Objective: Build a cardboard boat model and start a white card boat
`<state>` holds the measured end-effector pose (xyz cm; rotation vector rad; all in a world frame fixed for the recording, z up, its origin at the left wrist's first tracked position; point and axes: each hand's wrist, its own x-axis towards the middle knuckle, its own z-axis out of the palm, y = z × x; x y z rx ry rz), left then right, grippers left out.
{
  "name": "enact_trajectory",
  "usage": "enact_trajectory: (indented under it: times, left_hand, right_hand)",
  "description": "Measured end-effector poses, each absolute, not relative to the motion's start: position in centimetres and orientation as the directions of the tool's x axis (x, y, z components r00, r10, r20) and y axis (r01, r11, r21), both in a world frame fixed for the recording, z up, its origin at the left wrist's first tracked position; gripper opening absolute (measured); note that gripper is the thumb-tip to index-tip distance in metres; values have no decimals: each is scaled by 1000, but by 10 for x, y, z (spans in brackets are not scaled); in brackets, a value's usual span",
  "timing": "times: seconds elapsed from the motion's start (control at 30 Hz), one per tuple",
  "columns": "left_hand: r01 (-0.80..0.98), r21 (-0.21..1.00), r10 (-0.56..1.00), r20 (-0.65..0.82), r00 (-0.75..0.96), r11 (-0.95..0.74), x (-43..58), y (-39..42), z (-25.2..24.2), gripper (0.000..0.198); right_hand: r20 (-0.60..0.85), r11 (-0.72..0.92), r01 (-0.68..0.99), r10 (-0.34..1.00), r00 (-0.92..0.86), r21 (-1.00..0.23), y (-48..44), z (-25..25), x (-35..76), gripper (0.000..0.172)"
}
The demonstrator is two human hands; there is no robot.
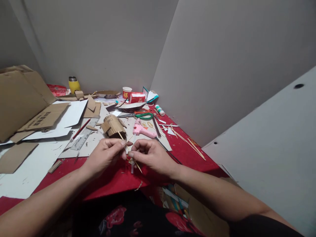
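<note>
1. Left hand [107, 150] and right hand [151, 155] both pinching thin wooden stick [120, 135].
2. Stick axis 11-to-5 o'clock; left hand nearer 11 end.
3. Cardboard tube [115, 125] 11 o'clock from pinch; stick contact unclear.

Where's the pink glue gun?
Head view, near centre: the pink glue gun lies right of the cardboard cylinder, just beyond the right hand.

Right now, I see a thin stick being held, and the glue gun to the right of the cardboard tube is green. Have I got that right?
Not quite: the glue gun is pink, not green, as the head view shows. It does lie to the right of the cardboard tube, and a thin stick is being held.
</note>
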<state>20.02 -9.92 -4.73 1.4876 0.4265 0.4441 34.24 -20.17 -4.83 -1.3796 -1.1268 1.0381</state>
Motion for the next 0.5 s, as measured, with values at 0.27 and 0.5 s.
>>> enact_trajectory:
  times: [0.27,0.5]
  left_hand:
    - [-26,999,551,0,834,39,202,-100,-46,23]
    - [-36,999,586,24,810,9,200,-98,-47,22]
  right_hand:
    - [6,-16,140,988,155,-990,-204,-51,346,26]
    - [33,30,25,985,170,-999,-206,-47,358,17]
